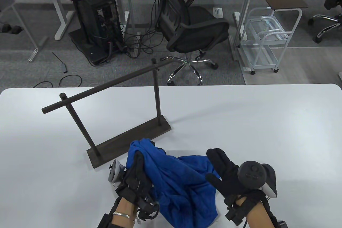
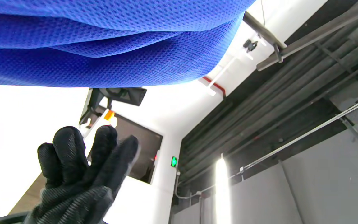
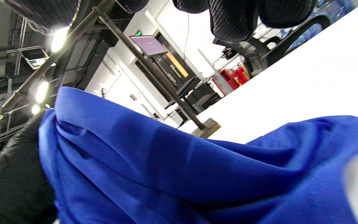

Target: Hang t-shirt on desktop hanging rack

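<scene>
A blue t-shirt [image 1: 176, 182] is bunched near the table's front edge. My left hand [image 1: 139, 162] holds its upper part lifted, with cloth draped over the fingers so the grip itself is hidden. My right hand [image 1: 215, 165] is open with straight fingers, just right of the shirt, touching its edge. The dark wooden hanging rack [image 1: 107, 85] stands behind the shirt, its base [image 1: 128, 142] close to the lifted cloth. In the right wrist view the shirt [image 3: 166, 174] fills the lower frame, my fingertips [image 3: 231, 18] hang above, and the rack post [image 3: 154, 71] shows behind. The left wrist view shows cloth [image 2: 104, 43] overhead.
The white table [image 1: 267, 131] stretches to the right of the rack. Beyond its far edge stand a black office chair [image 1: 192, 24], a computer tower [image 1: 96, 16] and a white cart [image 1: 267, 41]. A straight-fingered gloved hand [image 2: 82, 168] shows in the left wrist view.
</scene>
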